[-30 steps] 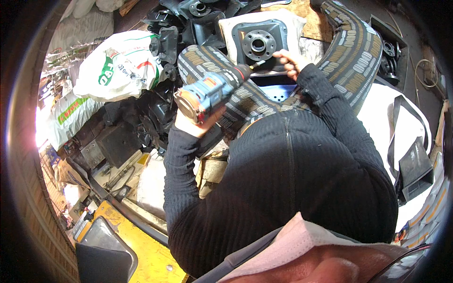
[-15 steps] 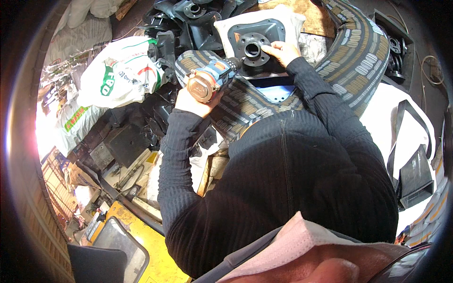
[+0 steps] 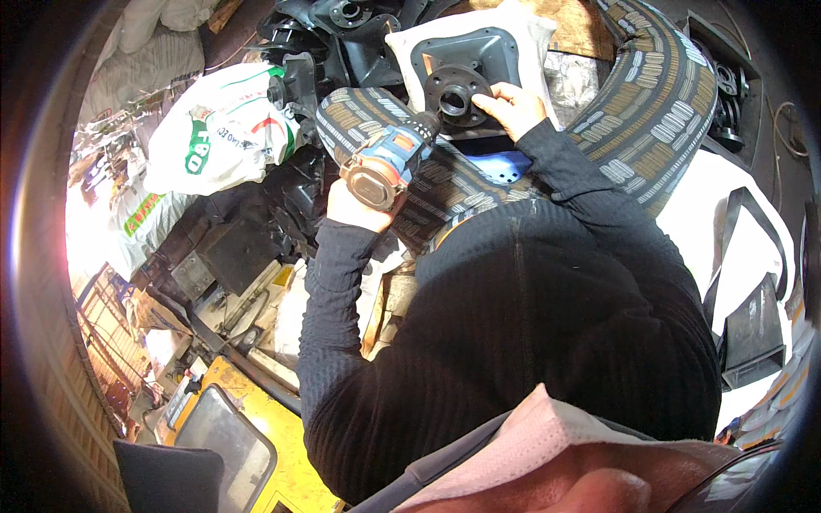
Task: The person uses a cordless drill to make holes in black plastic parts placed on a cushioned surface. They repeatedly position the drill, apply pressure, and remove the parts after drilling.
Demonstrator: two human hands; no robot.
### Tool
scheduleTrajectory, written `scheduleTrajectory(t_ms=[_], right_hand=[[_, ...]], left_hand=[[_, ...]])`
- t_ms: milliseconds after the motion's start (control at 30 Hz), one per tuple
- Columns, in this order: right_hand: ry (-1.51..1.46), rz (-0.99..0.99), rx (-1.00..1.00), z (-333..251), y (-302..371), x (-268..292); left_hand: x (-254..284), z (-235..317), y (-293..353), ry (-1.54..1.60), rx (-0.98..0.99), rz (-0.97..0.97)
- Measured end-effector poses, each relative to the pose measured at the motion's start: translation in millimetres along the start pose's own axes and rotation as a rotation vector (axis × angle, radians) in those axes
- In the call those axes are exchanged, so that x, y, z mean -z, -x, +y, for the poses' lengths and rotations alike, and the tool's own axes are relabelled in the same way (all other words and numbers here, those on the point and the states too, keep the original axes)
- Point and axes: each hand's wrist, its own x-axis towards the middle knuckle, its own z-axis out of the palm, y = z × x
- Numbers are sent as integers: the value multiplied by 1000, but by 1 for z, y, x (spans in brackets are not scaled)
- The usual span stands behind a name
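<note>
Dark metal parts (image 3: 368,51) crowd the white cushion (image 3: 539,51)'s left edge; a patterned roll (image 3: 637,111) curves beyond its right, narrow room between. The black flanged part (image 3: 462,75) sits on the cushion. The left hand (image 3: 355,203) clasps a blue drill (image 3: 389,162); the right hand (image 3: 517,109)'s grip, beside the flange, I cannot tell.

White Cushion-Like Support Carries the Black Metal Part

A white, squarish, soft-looking support (image 3: 536,58) is under the work. Directly on it lies a black metal part (image 3: 483,61) with a wide plate and a round, holed flange, which faces upward at a tilt. White margins show around the plate. At the right, a long dark box (image 3: 753,113) holds black rounded metal parts (image 3: 727,135), lying close together.
</note>
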Motion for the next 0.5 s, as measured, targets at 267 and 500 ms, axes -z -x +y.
scheduleTrajectory(t_ms=[267,500], right_hand=[[61,51,9,-9,4,-1],[78,94,40,-5,5,-4]], left_hand=[[-4,-14,-5,-85,-30,-36],[-4,-13,-7,-156,-8,-47]])
